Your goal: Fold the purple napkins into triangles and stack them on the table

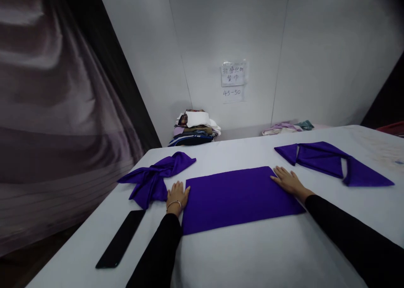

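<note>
A purple cloth (233, 199) lies flat as a smooth rectangle on the white table. At its left edge rests my left hand (177, 196), palm down with the fingers stretched out; a bracelet circles that wrist. My right hand (288, 181) lies flat at the cloth's upper right edge, its fingers spread and partly on the fabric. Just left of my left hand is a crumpled purple cloth (154, 176). Beyond my right hand lies another purple cloth (325, 157), folded into a long shape with pointed ends. Neither hand grips anything.
A black flat slab like a phone or tablet (121, 239) lies at the left on the white table (252, 254). Stacked clothes (195, 128) and more fabric (284, 128) sit by the wall behind. Handwritten paper signs (233, 81) hang there. A curtain (57, 119) drapes on the left.
</note>
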Demonstrator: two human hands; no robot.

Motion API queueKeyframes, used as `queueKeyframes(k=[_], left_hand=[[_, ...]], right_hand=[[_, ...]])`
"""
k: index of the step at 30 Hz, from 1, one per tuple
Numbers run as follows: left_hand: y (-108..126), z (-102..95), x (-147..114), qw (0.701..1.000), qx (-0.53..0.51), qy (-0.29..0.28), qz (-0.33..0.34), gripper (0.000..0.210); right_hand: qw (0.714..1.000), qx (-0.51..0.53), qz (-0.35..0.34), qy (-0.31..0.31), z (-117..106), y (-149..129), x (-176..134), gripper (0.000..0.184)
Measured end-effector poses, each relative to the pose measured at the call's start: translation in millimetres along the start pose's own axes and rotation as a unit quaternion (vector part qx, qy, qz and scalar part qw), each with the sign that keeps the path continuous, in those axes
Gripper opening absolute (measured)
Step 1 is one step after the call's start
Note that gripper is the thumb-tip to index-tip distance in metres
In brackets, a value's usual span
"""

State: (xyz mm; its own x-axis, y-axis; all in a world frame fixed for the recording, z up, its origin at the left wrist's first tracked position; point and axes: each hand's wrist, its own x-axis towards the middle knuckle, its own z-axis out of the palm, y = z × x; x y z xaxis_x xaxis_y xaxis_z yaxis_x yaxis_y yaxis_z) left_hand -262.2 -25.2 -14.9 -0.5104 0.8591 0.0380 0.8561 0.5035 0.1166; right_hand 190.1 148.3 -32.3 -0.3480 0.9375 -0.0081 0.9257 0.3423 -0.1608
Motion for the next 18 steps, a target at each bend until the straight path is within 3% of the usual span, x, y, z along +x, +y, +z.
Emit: queueKeyframes(k=[2, 5, 7, 9, 11, 14, 18], left_hand=[[5.2, -4.1, -11.9, 1.0, 0.005, 0.02, -0.003, 0.051], [17.7, -9.1, -32.3, 0.999, 0.012, 0.043, 0.004, 0.042], [26.8, -10.5, -44.4, 0.998, 0.011, 0.056, 0.006, 0.04], [34.5, -11.1, -52.7, 0.998, -0.027, 0.06, -0.005, 0.044], [39.0, -12.2, -56.3, 0.992, -0.111, 0.041, -0.042, 0.053], [37.3, -16.2, -55.2, 0.972, -0.211, -0.003, -0.106, 0.066], [27.1, -25.0, -52.8, 0.944, -0.295, -0.077, -0.129, 0.047]], right_hand=[[1.0, 0.003, 0.005, -0.001, 1.7, 7.5, -10.9, 0.061], [1.0, 0.01, 0.002, 0.006, 3.6, -10.8, -29.8, 0.063], [0.998, 0.026, -0.053, 0.012, 5.2, -38.1, -45.8, 0.064], [0.985, 0.063, -0.159, 0.006, 7.4, -69.2, -63.5, 0.065], [0.97, 0.089, -0.225, -0.015, 10.0, -95.3, -79.2, 0.066], [0.964, 0.093, -0.245, -0.043, 13.2, -114.4, -91.9, 0.066], [0.965, 0.097, -0.237, -0.057, 10.7, -114.3, -93.2, 0.068]])
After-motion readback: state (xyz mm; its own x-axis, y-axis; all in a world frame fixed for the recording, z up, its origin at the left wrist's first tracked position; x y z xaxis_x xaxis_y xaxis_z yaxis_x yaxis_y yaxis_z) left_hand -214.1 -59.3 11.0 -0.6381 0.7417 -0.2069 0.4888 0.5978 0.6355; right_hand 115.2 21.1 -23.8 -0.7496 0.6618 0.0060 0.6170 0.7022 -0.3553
